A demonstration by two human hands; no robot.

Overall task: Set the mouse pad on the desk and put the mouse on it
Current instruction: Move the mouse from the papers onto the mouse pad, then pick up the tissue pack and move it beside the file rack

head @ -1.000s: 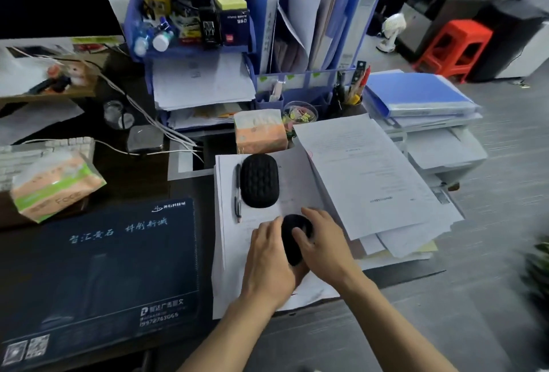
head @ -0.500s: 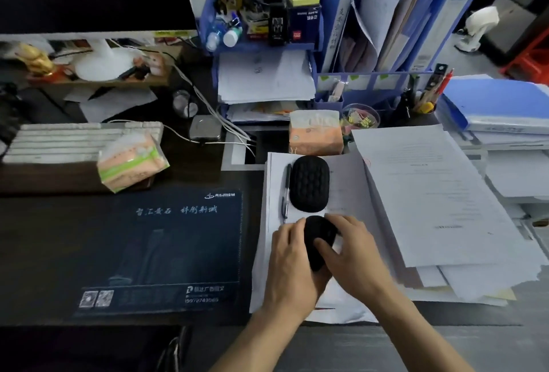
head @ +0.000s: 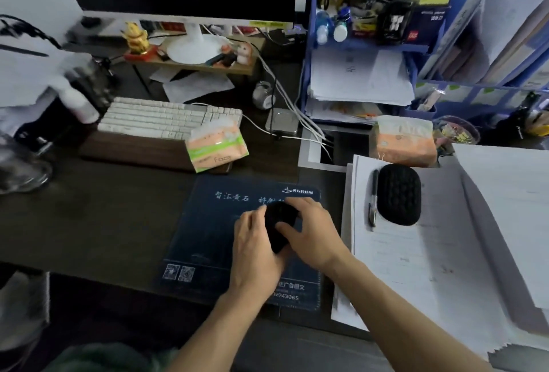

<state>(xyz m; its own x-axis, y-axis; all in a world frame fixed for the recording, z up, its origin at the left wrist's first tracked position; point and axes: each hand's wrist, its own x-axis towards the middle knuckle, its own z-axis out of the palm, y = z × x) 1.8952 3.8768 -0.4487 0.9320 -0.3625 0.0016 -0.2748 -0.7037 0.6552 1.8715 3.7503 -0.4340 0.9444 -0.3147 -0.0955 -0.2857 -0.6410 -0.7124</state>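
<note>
A dark blue mouse pad [head: 208, 232] with pale printed writing lies flat on the dark desk [head: 98, 223], in front of the keyboard. Over its right half I hold a black mouse [head: 279, 223] between both hands. My left hand [head: 255, 250] cups its left side and my right hand [head: 312, 232] wraps its right side, thumb on top. The underside of the mouse is hidden, so I cannot tell whether it touches the pad.
A black textured pouch [head: 399, 198] and a pen [head: 373, 198] lie on a paper stack [head: 416, 267] to the right. A white keyboard [head: 166, 117], two tissue packs [head: 217, 146] [head: 405, 141], a monitor stand, cables and blue file trays [head: 365, 45] crowd the back.
Both hands have carried the mouse left, off the paper stack and over the mouse pad. The view has swung left with them.
</note>
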